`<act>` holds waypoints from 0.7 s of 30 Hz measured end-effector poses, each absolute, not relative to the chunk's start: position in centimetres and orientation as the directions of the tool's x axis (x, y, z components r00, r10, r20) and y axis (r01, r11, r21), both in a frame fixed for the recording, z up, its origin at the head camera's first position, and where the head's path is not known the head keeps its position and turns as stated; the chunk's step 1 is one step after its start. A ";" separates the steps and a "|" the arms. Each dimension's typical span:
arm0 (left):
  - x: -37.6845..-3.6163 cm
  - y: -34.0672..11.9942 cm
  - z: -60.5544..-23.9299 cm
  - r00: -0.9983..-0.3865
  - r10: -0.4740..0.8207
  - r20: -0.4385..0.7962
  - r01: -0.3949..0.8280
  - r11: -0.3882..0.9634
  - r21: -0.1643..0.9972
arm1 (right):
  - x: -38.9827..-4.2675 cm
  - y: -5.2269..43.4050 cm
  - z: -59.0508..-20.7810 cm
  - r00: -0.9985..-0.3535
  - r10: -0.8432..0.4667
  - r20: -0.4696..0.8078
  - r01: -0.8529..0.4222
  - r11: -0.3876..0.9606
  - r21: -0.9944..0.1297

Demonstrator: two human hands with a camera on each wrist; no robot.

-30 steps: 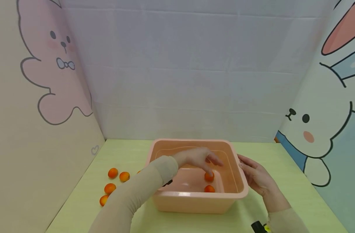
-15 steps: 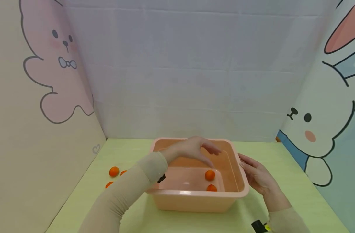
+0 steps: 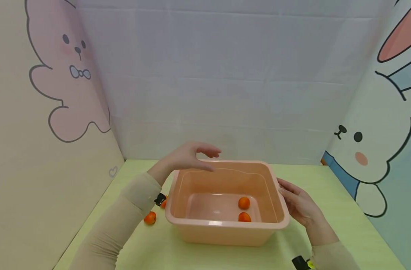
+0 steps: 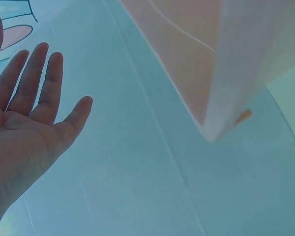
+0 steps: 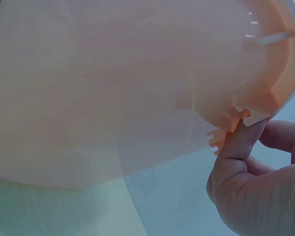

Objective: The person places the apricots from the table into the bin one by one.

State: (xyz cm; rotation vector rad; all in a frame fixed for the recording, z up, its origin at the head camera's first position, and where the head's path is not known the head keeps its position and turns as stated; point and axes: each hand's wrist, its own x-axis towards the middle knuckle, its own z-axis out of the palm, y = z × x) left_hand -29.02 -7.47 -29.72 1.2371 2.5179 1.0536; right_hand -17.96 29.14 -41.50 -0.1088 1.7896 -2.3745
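Sleeves (image 3: 109, 225), two of them and both cream, lie nearest, with two small black devices (image 3: 300, 262), one at each wrist. Beneath is one pale green table (image 3: 192, 258). Upon it one peach basin (image 3: 225, 236) stands upright, near the middle of the head view. The right hand (image 3: 301, 205) holds the basin's right rim, thumb and fingertips narrowed on the edge. Two oranges (image 3: 150, 218) sit on the table left of the basin, the farther one partly hidden by the device at the left wrist. Two more rest on the basin's floor toward its right end, one behind the other with a slim gap between; the front rim cuts off the bottom of the nearer. That makes four in sight. The left hand (image 3: 188, 155) hangs above the basin's far left corner, holding nothing, thumb and fingers wide apart; the left wrist view shows the fingers spread. Farthest are three walls: one pale back wall (image 3: 205, 75), and two side walls (image 3: 30, 180) with cartoon animals, pink on the left, white on the right.
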 end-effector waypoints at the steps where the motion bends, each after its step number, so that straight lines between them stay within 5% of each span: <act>1: -29.1 -8.2 -29.7 -0.664 0.727 0.174 0.632 0.422 0.650 | -18.0 29.1 -41.5 -0.984 -0.173 -0.043 0.089 -0.266 -0.960; 21: -28.0 -20.4 -34.8 -0.876 0.408 0.257 0.455 0.523 0.721 | -17.9 29.1 -41.4 -0.983 -0.182 -0.035 0.086 -0.282 -0.956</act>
